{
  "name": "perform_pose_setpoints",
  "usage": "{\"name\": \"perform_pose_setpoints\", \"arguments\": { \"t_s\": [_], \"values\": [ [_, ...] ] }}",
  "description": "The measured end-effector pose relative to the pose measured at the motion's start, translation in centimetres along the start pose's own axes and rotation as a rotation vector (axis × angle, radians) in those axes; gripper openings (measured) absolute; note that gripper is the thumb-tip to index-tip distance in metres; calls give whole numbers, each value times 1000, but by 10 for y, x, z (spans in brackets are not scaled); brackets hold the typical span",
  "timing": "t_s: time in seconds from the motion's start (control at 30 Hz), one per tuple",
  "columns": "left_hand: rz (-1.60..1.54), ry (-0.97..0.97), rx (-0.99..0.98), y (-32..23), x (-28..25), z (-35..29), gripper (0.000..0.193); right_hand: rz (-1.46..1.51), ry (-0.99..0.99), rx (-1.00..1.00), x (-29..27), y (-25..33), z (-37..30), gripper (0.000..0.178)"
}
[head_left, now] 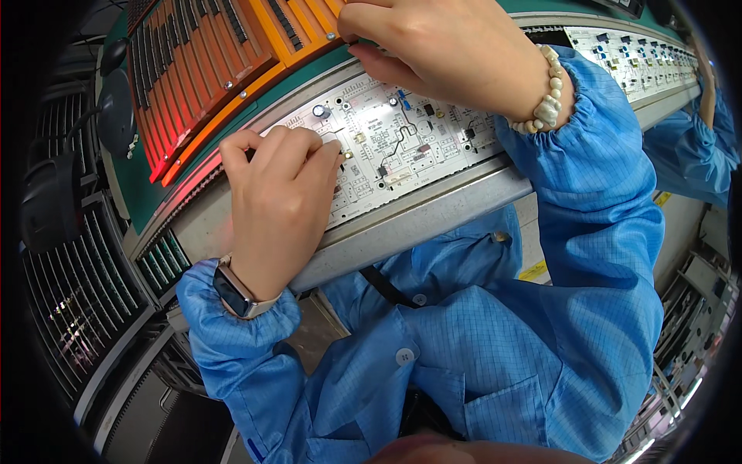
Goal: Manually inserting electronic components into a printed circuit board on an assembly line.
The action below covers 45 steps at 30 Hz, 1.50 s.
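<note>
Green bench top (124, 197): shows at the left of the frame and as a strip below the trays, its edge bent by the lens.
Orange trays (224, 104): upper left, tilted across the bench, their slots lined with small black components (189, 35); the top edge of the frame cuts them off.
Metal rail (433, 206): runs from lower left toward upper right along the near side of the board.
White circuit board (440, 151): upper middle of the frame, lying along the rail, with a few parts mounted, among them a round capacitor (321, 112); its left part is covered by the left hand.
Left hand (282, 182): fingers bent, tips down at the board's left part; whether anything is between them I cannot tell.
Right hand (452, 50): above the board's far edge, thumb and forefinger narrowly apart beside the trays; I cannot tell whether they grip something, and the frame's top crops the hand.
Further boards (630, 66): upper right, populated with blue and dark parts, small toward the rim.
Room: black slatted racks (77, 301) at left, yellow floor marking (533, 271) behind the blue smock (487, 332), crowded shelving at lower right, blurred.
Right rim: another person's blue sleeve (692, 147), mostly cut off.
Corners: black, lost to the fisheye.
</note>
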<state>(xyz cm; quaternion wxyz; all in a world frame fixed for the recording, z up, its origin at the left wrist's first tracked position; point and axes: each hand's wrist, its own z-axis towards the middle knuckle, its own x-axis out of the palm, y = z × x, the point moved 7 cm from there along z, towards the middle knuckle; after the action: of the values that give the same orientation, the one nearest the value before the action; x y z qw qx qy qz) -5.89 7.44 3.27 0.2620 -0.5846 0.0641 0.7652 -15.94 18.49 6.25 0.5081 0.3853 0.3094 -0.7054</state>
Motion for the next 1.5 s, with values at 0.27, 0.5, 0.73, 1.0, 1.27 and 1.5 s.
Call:
{"name": "perform_pose_setpoints", "arguments": {
  "t_s": [0.27,0.5,0.73,1.0,1.27,1.5],
  "values": [
    [-29,12,-43,2,-3,6,11,11,13,9,2,0,-1,10],
    [64,86,20,-8,-4,14,11,8,-21,-7,0,1,-5,8],
    [63,141,107,-11,1,14,14,8,-20,-22,-2,1,-5,8],
    [131,232,184,-21,7,-3,37,30,-58,-26,-6,0,-7,8],
    [3,-198,-19,44,-41,-10,24,131,-30,-20,-9,2,-10,6],
    [-19,-444,-361,130,-67,-47,15,197,56,-81,-4,4,-7,6]
  ]
}}
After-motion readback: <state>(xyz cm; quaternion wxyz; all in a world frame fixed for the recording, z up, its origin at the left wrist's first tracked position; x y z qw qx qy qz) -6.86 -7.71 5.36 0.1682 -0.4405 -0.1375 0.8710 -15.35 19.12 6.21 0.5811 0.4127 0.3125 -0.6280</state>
